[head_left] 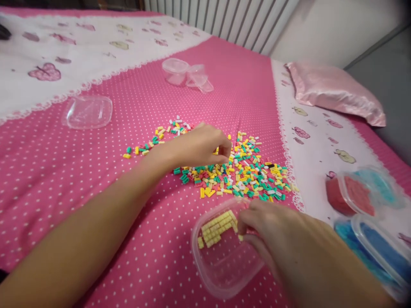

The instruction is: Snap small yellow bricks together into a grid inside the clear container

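A loose pile of small toy bricks (247, 171) in yellow, green, white and red is spread over the bed. My left hand (205, 145) hovers at the pile with its fingers curled toward the thumb; what they hold, if anything, I cannot make out. In front of the pile lies a clear plastic container (224, 273), where pale yellow bricks (220, 226) sit in tidy rows. My right hand (266, 231) reaches over the container's right side, thumb and fingers pinched at a pale yellow brick (240, 238).
A clear lid (88, 112) lies at left, and clear empty-looking tubs (186, 75) stand behind the pile. At right are containers with red (349, 194) and blue (385, 248) contents. A pink pillow (337, 92) rests near the wall; the bed cover (144, 235) is pink and dotted.
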The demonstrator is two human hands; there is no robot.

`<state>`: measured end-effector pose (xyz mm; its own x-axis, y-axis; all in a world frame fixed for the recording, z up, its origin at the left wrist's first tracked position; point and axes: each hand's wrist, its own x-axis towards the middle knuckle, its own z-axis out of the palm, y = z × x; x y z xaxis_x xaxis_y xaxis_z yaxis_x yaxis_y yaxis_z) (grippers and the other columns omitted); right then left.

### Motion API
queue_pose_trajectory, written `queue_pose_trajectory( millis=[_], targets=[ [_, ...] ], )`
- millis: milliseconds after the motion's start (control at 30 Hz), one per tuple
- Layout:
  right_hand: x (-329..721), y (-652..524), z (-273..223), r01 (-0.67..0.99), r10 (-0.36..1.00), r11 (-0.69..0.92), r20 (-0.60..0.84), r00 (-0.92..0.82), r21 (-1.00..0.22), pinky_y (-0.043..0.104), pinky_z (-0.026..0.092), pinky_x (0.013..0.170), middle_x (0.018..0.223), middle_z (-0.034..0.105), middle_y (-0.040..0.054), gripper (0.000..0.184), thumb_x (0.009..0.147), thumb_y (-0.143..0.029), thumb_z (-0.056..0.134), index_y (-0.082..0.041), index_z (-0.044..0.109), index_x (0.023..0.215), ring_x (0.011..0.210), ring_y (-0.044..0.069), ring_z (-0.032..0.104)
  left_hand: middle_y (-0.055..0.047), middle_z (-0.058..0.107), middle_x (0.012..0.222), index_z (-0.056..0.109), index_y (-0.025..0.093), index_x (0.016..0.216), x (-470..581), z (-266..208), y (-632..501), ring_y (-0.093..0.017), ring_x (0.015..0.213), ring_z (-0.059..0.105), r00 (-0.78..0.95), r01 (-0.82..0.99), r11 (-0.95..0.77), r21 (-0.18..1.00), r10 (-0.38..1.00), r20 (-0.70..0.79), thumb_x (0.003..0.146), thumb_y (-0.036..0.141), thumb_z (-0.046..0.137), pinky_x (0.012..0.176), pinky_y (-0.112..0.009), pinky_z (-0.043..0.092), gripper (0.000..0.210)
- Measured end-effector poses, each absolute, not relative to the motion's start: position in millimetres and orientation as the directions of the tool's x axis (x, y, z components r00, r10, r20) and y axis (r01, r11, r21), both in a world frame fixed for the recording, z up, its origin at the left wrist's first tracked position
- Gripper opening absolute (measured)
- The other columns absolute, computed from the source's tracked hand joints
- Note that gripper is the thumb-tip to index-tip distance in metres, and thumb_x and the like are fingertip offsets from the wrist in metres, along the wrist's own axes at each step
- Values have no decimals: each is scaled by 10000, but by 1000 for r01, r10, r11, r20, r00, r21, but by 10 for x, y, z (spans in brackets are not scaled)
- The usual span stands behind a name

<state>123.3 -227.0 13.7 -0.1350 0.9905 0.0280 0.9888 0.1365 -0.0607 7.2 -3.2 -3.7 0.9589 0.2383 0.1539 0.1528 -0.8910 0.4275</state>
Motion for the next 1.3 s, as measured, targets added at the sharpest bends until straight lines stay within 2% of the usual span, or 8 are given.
queue_pose_trajectory(
  millis=[100,267,567,800,1000,1167,1300],
  targets=[
    [1165,-2227,120,988,986,155,-60,-155,-9,308,375,395,670,718,34,209,736,-69,581,-259,667,730,494,228,666,2,756,817,756,195,856,85,-65,-39,-131,717,634,955,145,-909,391,231,184,858,189,660,702,-279,377,96],
    [1034,-2176,103,989,981,143,-137,-136,43,310,273,396,547,669,9,228,662,-38,635,-260,642,607,424,198,600,17,736,767,755,204,826,103,-97,-37,-129,693,618,948,150,-927,344,233,214,843,193,660,747,-302,369,97],
    [921,-2094,149,998,980,48,-196,-39,41,314,306,447,584,692,4,192,679,-78,653,-259,673,618,471,204,606,9,750,801,742,208,813,122,-102,-50,-145,733,632,948,182,-932,313,250,194,830,162,628,876,-373,354,124],
    [797,-1983,186,991,896,-31,-435,87,133,277,421,481,719,763,48,278,718,6,623,-238,753,746,600,205,703,28,756,814,749,218,805,134,-124,-37,-177,826,665,942,213,-927,310,279,186,759,116,682,992,-425,312,131],
    [791,-1997,194,988,900,-22,-428,87,155,271,427,461,725,767,56,263,721,-14,649,-243,769,769,597,213,707,39,751,804,738,220,780,134,-117,-44,-175,822,653,938,222,-924,312,289,189,755,104,701,1056,-487,262,125],
    [798,-2014,187,989,923,-30,-377,82,143,284,419,464,671,747,42,253,719,-16,657,-250,753,716,569,214,696,42,749,809,741,219,788,136,-112,-47,-179,828,654,939,235,-924,302,295,174,766,114,701,1049,-488,264,115],
    [793,-2010,185,992,939,23,-342,22,126,281,396,452,643,739,28,246,684,-21,671,-254,752,690,535,200,678,41,754,813,740,224,786,130,-100,-59,-174,810,654,940,241,-924,297,299,166,764,114,691,1027,-462,283,122]
  ],
)
